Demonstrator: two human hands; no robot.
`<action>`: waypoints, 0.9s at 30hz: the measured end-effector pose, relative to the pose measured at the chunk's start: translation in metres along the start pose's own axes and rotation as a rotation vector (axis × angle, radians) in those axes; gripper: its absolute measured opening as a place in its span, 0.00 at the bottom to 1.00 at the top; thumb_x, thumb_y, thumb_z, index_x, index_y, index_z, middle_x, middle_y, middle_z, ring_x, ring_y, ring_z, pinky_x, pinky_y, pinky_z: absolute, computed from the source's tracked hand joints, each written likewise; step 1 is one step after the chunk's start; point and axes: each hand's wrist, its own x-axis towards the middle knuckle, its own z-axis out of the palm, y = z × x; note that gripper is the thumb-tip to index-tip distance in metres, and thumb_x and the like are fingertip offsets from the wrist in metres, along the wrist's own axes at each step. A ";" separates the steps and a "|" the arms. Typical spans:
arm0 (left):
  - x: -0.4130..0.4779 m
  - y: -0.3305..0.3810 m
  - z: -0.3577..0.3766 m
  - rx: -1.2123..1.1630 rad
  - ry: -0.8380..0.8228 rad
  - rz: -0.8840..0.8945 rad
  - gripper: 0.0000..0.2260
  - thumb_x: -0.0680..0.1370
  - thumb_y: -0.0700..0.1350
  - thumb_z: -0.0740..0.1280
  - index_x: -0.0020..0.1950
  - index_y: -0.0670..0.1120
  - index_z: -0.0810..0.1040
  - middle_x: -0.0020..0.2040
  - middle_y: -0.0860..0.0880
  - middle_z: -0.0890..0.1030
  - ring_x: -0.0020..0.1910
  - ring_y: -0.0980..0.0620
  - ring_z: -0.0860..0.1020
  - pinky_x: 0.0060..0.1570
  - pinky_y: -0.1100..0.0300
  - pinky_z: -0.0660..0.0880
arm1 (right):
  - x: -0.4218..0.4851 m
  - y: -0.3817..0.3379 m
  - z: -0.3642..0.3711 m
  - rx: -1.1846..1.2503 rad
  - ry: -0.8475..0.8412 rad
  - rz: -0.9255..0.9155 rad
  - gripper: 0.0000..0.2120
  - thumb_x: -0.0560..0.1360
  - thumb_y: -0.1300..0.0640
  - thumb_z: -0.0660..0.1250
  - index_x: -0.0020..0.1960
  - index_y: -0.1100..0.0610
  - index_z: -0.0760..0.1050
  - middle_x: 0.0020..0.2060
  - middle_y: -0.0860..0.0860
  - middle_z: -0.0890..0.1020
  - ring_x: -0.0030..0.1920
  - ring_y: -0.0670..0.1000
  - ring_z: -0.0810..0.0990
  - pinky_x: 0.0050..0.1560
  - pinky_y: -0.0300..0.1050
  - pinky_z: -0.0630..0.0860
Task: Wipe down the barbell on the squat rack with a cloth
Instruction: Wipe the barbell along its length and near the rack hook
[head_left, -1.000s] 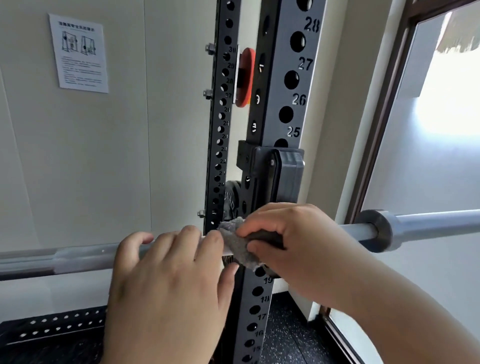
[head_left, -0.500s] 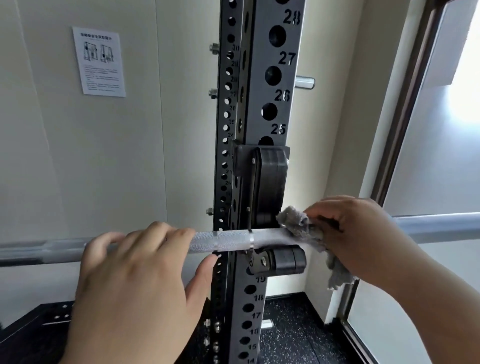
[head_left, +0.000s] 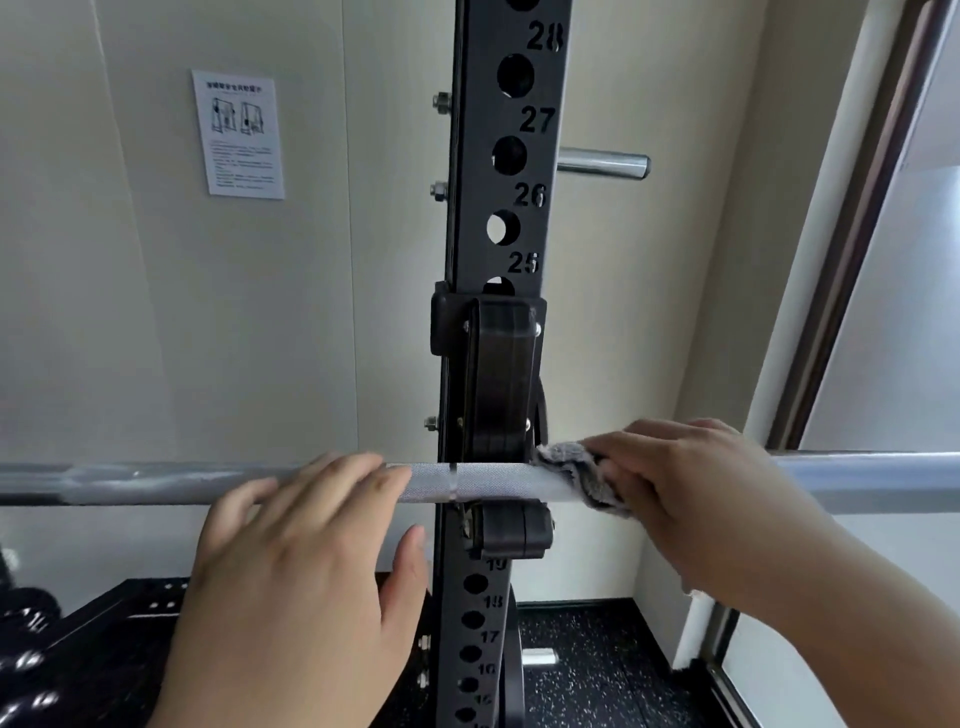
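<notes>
One black squat rack upright (head_left: 501, 208), punched with numbered holes, rises between the two hands and runs out of the top of the view. The barbell (head_left: 483, 483) crosses in front of it, level, passing under both hands and sitting in the black hook (head_left: 506, 395) fixed to the upright between them. The left hand (head_left: 296, 561) grips the bar to the left of the upright, fingers curled over the top and thumb underneath. The right hand (head_left: 696, 499) is on the other side of the upright, apart from the left. It is clamped around the grey cloth (head_left: 576, 480), which is wrapped over the bar. The cloth's frayed edge pokes out towards the left hand, just beside the hook. High above the left hand a printed notice (head_left: 239, 135) is stuck on the wall. Above the right hand a short chrome peg (head_left: 602, 165) juts from the upright.
</notes>
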 end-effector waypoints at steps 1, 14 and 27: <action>-0.001 -0.001 -0.001 -0.006 -0.016 -0.007 0.20 0.77 0.57 0.60 0.60 0.50 0.84 0.61 0.53 0.84 0.59 0.49 0.83 0.62 0.44 0.70 | 0.004 -0.004 -0.001 0.016 0.001 -0.021 0.23 0.81 0.40 0.44 0.60 0.36 0.77 0.46 0.35 0.81 0.42 0.43 0.81 0.41 0.35 0.71; -0.023 -0.053 -0.025 0.106 0.006 -0.156 0.23 0.76 0.60 0.62 0.61 0.49 0.85 0.65 0.51 0.83 0.69 0.48 0.79 0.70 0.41 0.68 | 0.055 -0.067 -0.008 0.449 0.020 -0.244 0.02 0.73 0.46 0.75 0.42 0.38 0.86 0.42 0.29 0.83 0.48 0.34 0.81 0.49 0.29 0.74; -0.031 -0.117 -0.043 0.150 -0.002 -0.148 0.23 0.78 0.61 0.62 0.64 0.49 0.84 0.65 0.53 0.82 0.64 0.50 0.80 0.69 0.46 0.66 | 0.080 -0.174 0.013 0.224 -0.158 -0.379 0.06 0.78 0.50 0.67 0.53 0.41 0.77 0.50 0.37 0.78 0.51 0.41 0.79 0.53 0.40 0.78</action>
